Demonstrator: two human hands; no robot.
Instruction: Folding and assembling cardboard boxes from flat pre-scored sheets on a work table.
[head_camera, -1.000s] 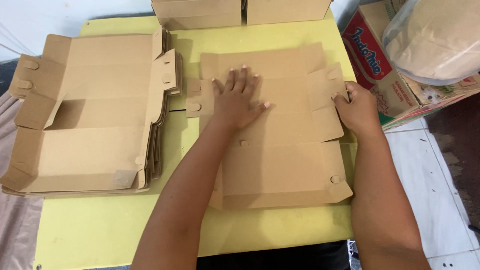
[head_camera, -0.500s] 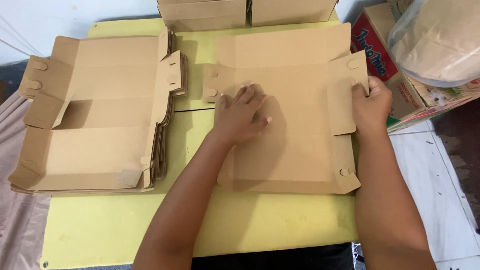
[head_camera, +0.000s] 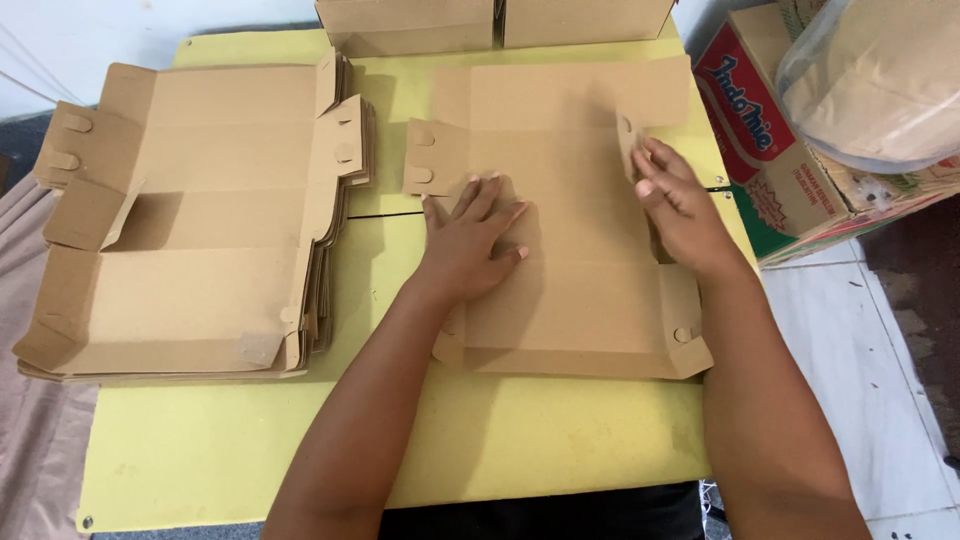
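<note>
1. Yellow table (head_camera: 250, 450): fills most of the frame, bare along the lower edge and lower left
2. Stack of flat box blanks (head_camera: 200, 220): left half of the frame, brown cardboard, tabs and flaps spread, edges roughly squared
3. Single box blank (head_camera: 570, 300): centre to right of centre, lying flat on the table, apart from the stack; round-tab flap at its upper left, right side flap folded inward
4. Printed carton (head_camera: 770, 140): upper right, off the table edge, red, white and green, with a clear plastic bag (head_camera: 880, 80) of pale material resting on it
5. Two folded brown boxes (head_camera: 500, 20): top centre, at the far table edge, cut off by the frame
6. Left hand (head_camera: 470, 240): centre, palm down on the single blank, fingers spread slightly apart and pressed flat, gripping nothing
7. Right hand (head_camera: 680, 205): right of centre, fingers close together and curled over the blank's right flap, pressing it down; thumb hidden
</note>
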